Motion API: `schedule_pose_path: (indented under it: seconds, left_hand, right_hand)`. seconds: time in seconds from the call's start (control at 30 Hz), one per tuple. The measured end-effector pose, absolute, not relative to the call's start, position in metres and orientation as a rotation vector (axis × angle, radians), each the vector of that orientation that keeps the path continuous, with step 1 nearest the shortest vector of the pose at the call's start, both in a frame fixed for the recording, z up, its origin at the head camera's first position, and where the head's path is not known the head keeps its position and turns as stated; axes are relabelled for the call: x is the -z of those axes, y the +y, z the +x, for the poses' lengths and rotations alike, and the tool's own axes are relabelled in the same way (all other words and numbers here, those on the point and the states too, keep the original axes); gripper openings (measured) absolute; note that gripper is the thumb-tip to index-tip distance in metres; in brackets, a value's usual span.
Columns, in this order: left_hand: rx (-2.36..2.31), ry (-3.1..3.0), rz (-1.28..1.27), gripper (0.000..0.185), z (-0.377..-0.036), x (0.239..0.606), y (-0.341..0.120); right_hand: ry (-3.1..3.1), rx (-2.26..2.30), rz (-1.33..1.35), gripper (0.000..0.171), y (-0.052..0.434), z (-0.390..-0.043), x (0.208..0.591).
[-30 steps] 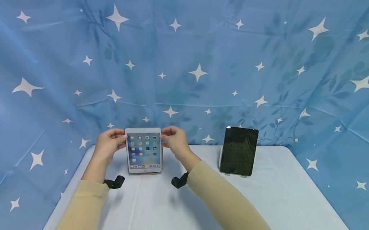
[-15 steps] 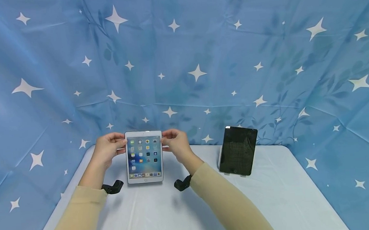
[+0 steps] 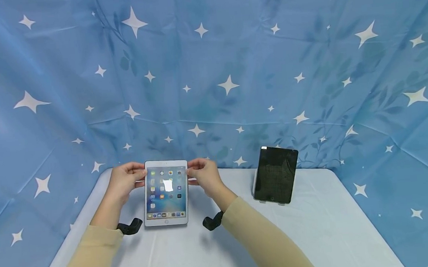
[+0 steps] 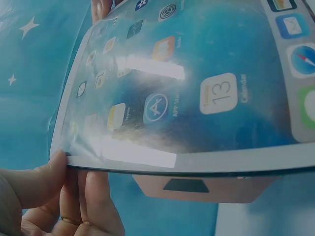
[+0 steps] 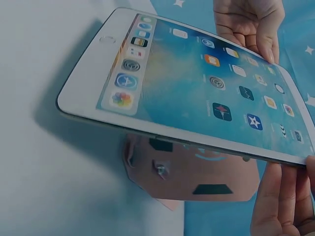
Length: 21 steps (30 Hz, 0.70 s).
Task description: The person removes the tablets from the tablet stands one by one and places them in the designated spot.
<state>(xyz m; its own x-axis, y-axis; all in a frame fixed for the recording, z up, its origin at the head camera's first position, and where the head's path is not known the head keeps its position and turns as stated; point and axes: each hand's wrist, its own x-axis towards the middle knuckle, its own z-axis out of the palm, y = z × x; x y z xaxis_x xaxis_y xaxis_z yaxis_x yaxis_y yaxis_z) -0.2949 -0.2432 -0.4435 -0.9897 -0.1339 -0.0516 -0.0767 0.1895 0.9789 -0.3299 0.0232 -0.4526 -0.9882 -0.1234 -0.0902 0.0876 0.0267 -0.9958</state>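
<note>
Both hands, left (image 3: 125, 183) & right (image 3: 202, 177), pinch the lit tablet (image 3: 165, 192) by its top corners, held tilted above the pink stand (image 5: 194, 169) w/ bottom end unsupported, so it could swing, slip & hit the table (image 3: 319, 225); farther right, dark tablet (image 3: 276, 174) stands propped.

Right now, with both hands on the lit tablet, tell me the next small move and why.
Probably keep lowering the white tablet toward the table. The left hand and right hand pinch its upper edges, its screen tilts upward, and the wrist views show it lifted clear of the pink stand beneath, so laying it flat looks like the natural finish.
</note>
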Motion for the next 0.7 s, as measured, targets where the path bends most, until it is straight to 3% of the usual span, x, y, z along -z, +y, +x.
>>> schedule_pose_path:
  seconds: [0.7]
  left_hand:
    - [1.961, -2.445, 0.326, 0.032, -0.269, 0.462, -0.235]
  right_hand:
    - [2.076, 2.074, 0.009, 0.012, 0.029, -0.306, 0.479]
